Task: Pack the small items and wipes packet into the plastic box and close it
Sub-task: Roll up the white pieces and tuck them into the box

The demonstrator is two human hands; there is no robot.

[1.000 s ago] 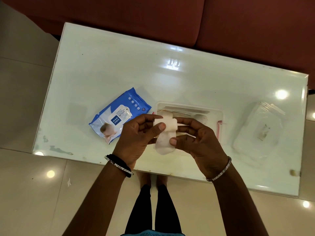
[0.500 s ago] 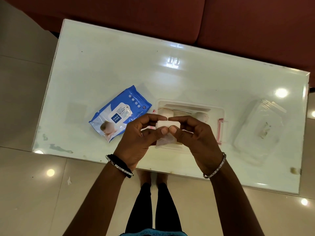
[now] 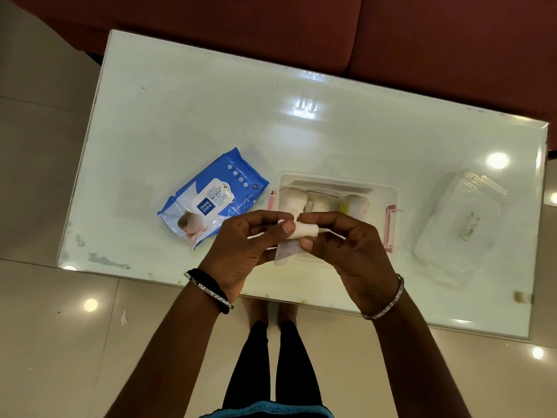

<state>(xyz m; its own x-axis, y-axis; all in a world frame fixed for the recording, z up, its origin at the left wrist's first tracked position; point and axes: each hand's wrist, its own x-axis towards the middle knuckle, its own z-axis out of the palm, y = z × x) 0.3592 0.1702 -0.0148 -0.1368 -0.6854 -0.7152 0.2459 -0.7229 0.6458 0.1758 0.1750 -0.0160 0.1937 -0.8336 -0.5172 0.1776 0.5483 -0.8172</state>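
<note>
Clear plastic box (image 3: 388, 193) sits open on the glossy white tabletop (image 3: 196, 116), near the front edge, approx mid-length. Rectangular, thin see-through walls, pink latch (image 3: 389, 229) on its right end, another pink bit at the left end. Inside, along the back wall: three small white rolled bundles (image 3: 319, 202) side by side, soft and gauzy-looking, w/ a flat clear zip bag behind them and a small yellow scrap between the 2nd and 3rd. Can't tell what else is under the hands.

Box lid (image 3: 458, 224) lies separate, to the right of the box toward the right front corner; clear, rounded-rectangle, ribbed rim, smudge in the middle.

Wipes packet (image 3: 211, 197) not in the box: flat on the tabletop just left of it, tilted, blue soft-film pack w/ white flap label, crinkly sealed ends.

Both hands are above the front part of the box, gripping one white gauze roll (image 3: 304, 230) between them. Left hand (image 3: 244, 245) pinches the roll's left end, thumb on top, fingers curled. Right hand (image 3: 352, 248) closed round the right end, thumb under. A loose mesh tail of the gauze hangs below the roll, fine woven texture.

Bracelets on both wrists, plus a black band on the left.

Tabletop is reflective, w/ lamp glare spots; red sofa (image 3: 422, 40) beyond the back edge, tiled floor (image 3: 45, 342) around.
</note>
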